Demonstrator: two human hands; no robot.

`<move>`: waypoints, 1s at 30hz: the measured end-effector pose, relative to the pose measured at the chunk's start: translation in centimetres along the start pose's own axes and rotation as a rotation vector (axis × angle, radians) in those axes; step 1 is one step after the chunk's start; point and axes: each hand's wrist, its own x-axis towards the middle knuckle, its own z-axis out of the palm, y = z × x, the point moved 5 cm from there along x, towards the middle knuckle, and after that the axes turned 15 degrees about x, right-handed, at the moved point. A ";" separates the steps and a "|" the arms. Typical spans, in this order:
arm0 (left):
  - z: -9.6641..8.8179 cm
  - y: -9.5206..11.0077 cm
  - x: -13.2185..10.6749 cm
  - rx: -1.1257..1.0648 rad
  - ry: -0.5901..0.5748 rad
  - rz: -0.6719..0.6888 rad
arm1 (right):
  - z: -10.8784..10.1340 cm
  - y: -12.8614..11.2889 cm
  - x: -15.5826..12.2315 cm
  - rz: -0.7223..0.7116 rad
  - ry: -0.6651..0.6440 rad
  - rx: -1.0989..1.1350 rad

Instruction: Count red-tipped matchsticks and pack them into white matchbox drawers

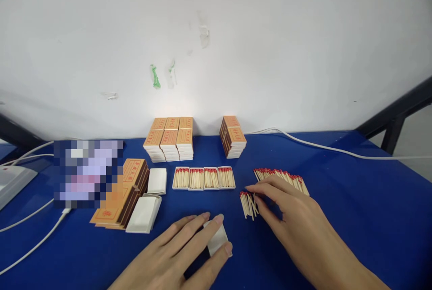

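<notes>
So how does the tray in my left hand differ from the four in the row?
The white tray shows no matches; the four trays are full of red-tipped matches. The white tray lies slanted, gripped by the left hand; the four trays sit straight, side by side, untouched. All are white.

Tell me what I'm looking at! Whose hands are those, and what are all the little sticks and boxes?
These are a person's two bare hands, no machine. The one picture comes from a camera worn on the person's head, looking down, so you see what they see. The left hand holds a small white tray in its fingers. The right hand touches a small bunch of matches; whether it grips them I cannot tell. Behind it lies a bigger heap of matches. On the blue table sit four trays filled with matches, stacks of closed matchboxes by the wall, orange sleeves and empty white trays at left.
</notes>
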 end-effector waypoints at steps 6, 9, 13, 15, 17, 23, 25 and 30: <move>0.3 0.1 -0.1 -0.020 0.001 -0.007 | -0.2 -0.6 0.4 -0.003 -0.007 0.044; 0.2 0.0 -0.1 -0.014 0.005 -0.003 | -0.4 -0.5 0.4 0.014 0.032 0.040; 0.1 0.0 0.0 -0.025 0.002 0.001 | -0.5 -0.2 0.4 0.042 0.039 0.050; 0.1 0.0 0.0 -0.029 0.003 -0.005 | -0.4 -0.4 0.4 0.044 0.015 0.066; 0.0 0.0 0.1 -0.030 0.013 -0.012 | -0.4 -0.6 0.5 0.036 -0.006 0.085; 0.0 -0.1 -0.1 -0.025 0.000 -0.006 | -0.3 -0.4 0.4 0.070 -0.005 0.074; 0.0 -0.1 -0.1 -0.019 -0.005 -0.009 | -0.3 -0.2 0.3 0.080 0.003 0.062; 0.1 0.0 -0.1 0.004 0.012 -0.014 | -0.1 -0.1 0.1 0.089 -0.016 0.067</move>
